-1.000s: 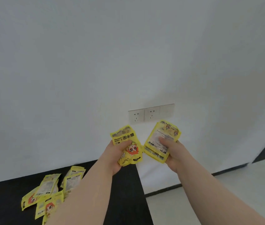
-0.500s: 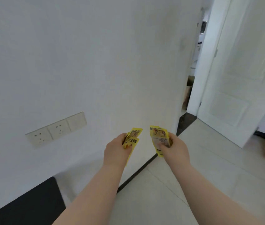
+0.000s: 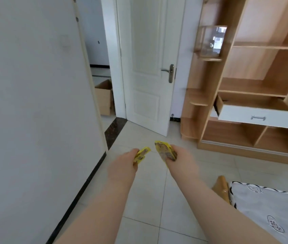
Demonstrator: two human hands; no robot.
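My left hand [image 3: 124, 163] grips a small bunch of yellow snack packets [image 3: 141, 154] that stick out past its fingers. My right hand [image 3: 181, 159] grips another bunch of yellow snack packets [image 3: 164, 150], seen edge on. Both hands are held out in front of me above the tiled floor, a short gap apart.
A white wall [image 3: 33, 103] runs along my left with a dark skirting. Ahead stands an open white door [image 3: 150, 67] with a cardboard box [image 3: 104, 97] beyond it. A wooden shelf unit [image 3: 245, 81] with a pulled-out white drawer [image 3: 259, 117] is at the right. A mattress corner [image 3: 270, 208] lies at bottom right.
My view has swung right, from the black table and wall sockets to the door and shelf unit. Both hands kept hold of their packets and dropped lower.
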